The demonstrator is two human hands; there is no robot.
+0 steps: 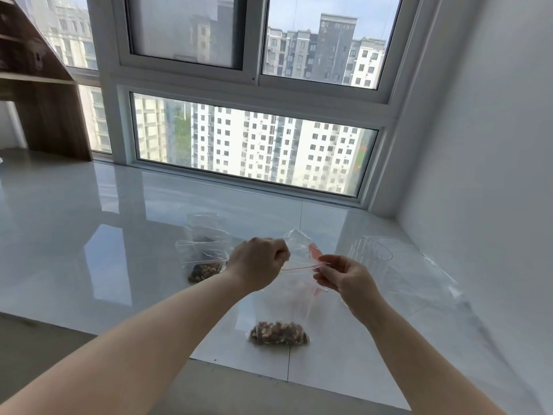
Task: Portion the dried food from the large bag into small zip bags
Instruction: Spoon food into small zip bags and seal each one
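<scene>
A small clear zip bag (294, 298) with a red zip line hangs upright in front of me, brown dried food (279, 333) settled at its bottom just above the sill. My left hand (258, 265) pinches the bag's top at its left end. My right hand (344, 278) pinches the top at its right end. Behind my left hand, other small zip bags (206, 253) with dried food lie on the white sill (89, 229). A large clear bag (425, 274) lies flat at the right.
A clear ribbed plastic cup (372, 257) stands just right of my right hand, on the large bag. A window runs along the back of the sill, a white wall closes the right side, and a wooden shelf unit (45, 109) stands at the far left.
</scene>
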